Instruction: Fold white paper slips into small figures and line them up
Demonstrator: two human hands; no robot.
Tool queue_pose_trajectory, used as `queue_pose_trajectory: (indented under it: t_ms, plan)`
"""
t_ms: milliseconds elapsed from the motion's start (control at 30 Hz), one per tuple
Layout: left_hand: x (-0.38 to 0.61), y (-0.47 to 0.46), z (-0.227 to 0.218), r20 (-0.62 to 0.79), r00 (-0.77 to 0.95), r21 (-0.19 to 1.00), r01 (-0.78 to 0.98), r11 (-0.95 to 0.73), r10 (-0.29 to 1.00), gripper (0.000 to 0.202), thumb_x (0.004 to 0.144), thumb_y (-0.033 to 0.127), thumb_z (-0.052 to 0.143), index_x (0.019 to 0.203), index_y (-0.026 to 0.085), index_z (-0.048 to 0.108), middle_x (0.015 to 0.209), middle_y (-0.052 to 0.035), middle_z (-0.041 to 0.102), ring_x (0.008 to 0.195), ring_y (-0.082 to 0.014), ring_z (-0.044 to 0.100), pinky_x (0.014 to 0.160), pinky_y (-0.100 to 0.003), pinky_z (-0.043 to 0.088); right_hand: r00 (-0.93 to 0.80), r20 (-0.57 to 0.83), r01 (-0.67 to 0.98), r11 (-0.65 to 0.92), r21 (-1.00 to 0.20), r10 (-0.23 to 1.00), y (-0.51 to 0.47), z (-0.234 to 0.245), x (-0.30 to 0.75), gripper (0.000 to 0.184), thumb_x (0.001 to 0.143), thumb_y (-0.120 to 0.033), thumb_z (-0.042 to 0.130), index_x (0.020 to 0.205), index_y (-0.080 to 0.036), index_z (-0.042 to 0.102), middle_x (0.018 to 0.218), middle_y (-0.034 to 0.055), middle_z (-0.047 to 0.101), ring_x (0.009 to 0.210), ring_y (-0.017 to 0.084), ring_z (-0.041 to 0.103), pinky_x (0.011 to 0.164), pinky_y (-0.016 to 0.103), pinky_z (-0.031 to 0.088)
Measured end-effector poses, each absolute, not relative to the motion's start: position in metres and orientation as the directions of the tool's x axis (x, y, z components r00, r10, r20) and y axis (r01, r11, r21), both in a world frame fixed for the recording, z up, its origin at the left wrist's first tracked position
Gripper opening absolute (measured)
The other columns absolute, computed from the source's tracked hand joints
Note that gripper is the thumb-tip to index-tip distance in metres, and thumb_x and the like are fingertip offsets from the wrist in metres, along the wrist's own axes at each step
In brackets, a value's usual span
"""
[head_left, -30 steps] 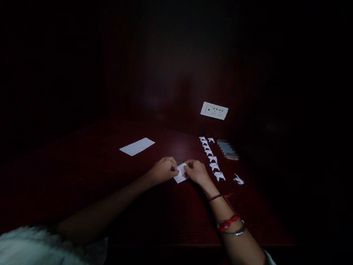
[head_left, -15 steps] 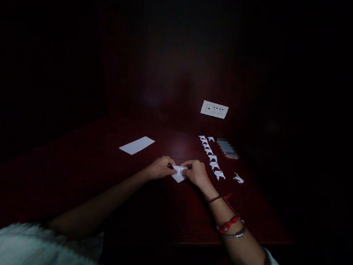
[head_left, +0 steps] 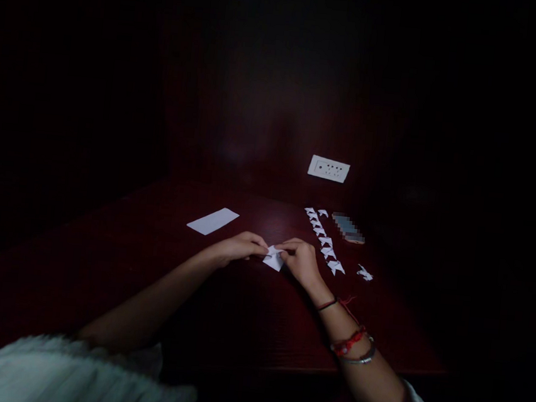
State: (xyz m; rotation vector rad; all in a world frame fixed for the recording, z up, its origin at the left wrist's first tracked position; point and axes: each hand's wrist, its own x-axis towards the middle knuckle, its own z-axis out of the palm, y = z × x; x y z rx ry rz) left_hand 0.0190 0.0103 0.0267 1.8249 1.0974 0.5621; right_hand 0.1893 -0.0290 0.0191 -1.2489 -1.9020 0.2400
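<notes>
A small piece of folded white paper point(head_left: 273, 261) is between my two hands, just above or on the dark red table. My left hand point(head_left: 242, 247) pinches its left side with thumb and forefinger. From the other side my right hand point(head_left: 303, 262) grips the upper right edge, its fingers bent over the paper. Red and dark cord bracelets and a silver bangle circle my right forearm. To the right of that hand runs a row of several folded white paper pieces point(head_left: 325, 241), overlapping like a chain.
A flat white paper strip point(head_left: 213, 221) lies at the left on the table point(head_left: 147, 278). Beyond the row are a single folded piece point(head_left: 323, 213) and a blurred phone-like slab point(head_left: 348, 228). Another folded scrap point(head_left: 365, 273) lies right. A socket plate point(head_left: 328, 169) is on the back wall.
The folded paper has turned a little and its creases look different. My left hand has flattened and shifted slightly; my right fingers have moved along the top edge. The view has shifted slightly.
</notes>
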Motion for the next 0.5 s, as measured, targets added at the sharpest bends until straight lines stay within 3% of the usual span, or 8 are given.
queue_pose_trajectory:
  t_ms: [267, 500]
  plan:
    - [0.026, 0.014, 0.02, 0.101, 0.49, 0.903, 0.32, -0.287, 0.866, 0.011, 0.059, 0.023, 0.055, 0.066, 0.014, 0.055, 0.081, -0.003, 0.061, 0.076, -0.0155, 0.055, 0.068, -0.024, 0.04, -0.13, 0.346, 0.443, 0.367, -0.818, 0.929, -0.015, 0.008, 0.193, 0.024, 0.062, -0.024, 0.056, 0.084, -0.015, 0.062, 0.078, 0.0039, 0.063, 0.068, 0.013, 0.057, 0.064, 0.024, 0.045]
    - [0.03, 0.008, 0.019, 0.241, 0.505, 0.832, 0.333, -0.444, 0.829, 0.006, 0.061, 0.018, 0.053, 0.066, 0.015, 0.052, 0.088, -0.0031, 0.06, 0.078, -0.014, 0.056, 0.069, -0.023, 0.041, -0.049, 0.39, 0.416, 0.374, -0.829, 0.92, -0.011, 0.006, 0.193, 0.019, 0.061, -0.017, 0.054, 0.079, -0.014, 0.06, 0.072, 0.0024, 0.061, 0.065, 0.01, 0.055, 0.062, 0.021, 0.045]
